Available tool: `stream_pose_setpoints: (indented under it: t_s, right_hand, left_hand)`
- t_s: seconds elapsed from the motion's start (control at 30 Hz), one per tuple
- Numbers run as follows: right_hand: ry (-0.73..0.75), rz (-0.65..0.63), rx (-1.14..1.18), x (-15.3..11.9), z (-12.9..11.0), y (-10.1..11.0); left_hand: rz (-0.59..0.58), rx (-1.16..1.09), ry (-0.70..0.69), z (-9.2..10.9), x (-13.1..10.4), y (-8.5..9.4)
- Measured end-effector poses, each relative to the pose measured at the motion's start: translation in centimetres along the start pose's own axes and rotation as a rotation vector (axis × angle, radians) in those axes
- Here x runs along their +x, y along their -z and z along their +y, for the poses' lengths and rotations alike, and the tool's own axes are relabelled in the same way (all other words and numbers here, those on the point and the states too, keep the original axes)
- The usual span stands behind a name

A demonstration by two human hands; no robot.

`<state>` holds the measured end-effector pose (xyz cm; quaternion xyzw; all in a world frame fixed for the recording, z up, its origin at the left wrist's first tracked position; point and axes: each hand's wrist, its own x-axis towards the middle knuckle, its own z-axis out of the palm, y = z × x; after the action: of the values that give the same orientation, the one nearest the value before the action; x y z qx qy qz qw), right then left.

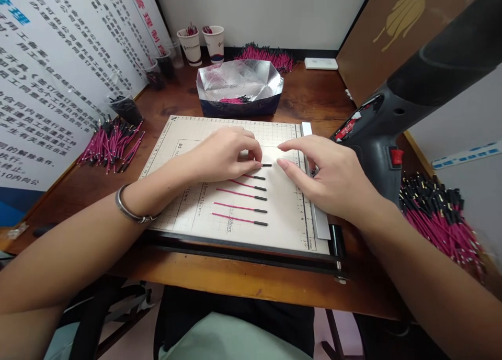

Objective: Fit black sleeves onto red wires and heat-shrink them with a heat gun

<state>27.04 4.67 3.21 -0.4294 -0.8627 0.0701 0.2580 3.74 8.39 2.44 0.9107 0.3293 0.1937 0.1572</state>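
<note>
My left hand [229, 153] is over the middle of a white gridded cutting board [290, 229], its thumb and finger pinched on a thin wire whose black end [266, 165] sticks out to the right. Just right of that end is my right hand [327, 174], thumb and forefinger apart with nothing between them. Below my left hand, several red wires with black ends lie in a column on the board, the lowest wire [235, 218] nearest the front edge. My left palm hides part of the upper wires.
A foil-lined box [239, 109] with wires stands behind the board. Wire piles lie at the left [112, 143], back [269, 56] and right [439, 213]. Paper cups [214, 45] stand at the back. A large black tool with a red switch [396, 156] rises right of the board.
</note>
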Motion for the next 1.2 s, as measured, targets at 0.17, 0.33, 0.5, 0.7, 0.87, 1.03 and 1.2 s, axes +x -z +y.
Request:
stream_pose_setpoints:
  t_s: [0.17, 0.33, 0.5, 0.7, 0.87, 1.03, 1.2]
  right_hand:
    - [0.013, -0.022, -0.024, -1.2, 0.0, -0.2]
    - [0.133, -0.041, -0.046, -2.1, 0.4, -0.3]
    - [0.205, -0.071, -0.115, -2.2, 0.5, -0.3]
    - [0.245, -0.085, -0.146, -2.2, 0.5, -0.2]
    - [0.272, -0.073, -0.15, -2.2, 0.5, -0.2]
    - [0.279, -0.075, -0.15, -2.2, 0.7, -0.4]
    - [0.29, -0.072, -0.154, -2.3, 0.7, -0.4]
  left_hand:
    - [-0.002, -0.023, -0.01, -0.1, -0.5, 0.3]
    - [0.004, -0.018, -0.016, -0.1, -0.7, 0.3]
    - [0.011, -0.045, -0.018, 0.0, -0.6, 0.3]
    - [0.014, -0.042, -0.033, -0.1, -0.6, 0.2]
    - [0.012, -0.042, -0.039, -0.1, -0.6, 0.1]
    - [0.015, -0.041, -0.04, -0.2, -0.6, 0.2]
    - [0.021, -0.054, -0.015, -0.1, -0.6, 0.2]
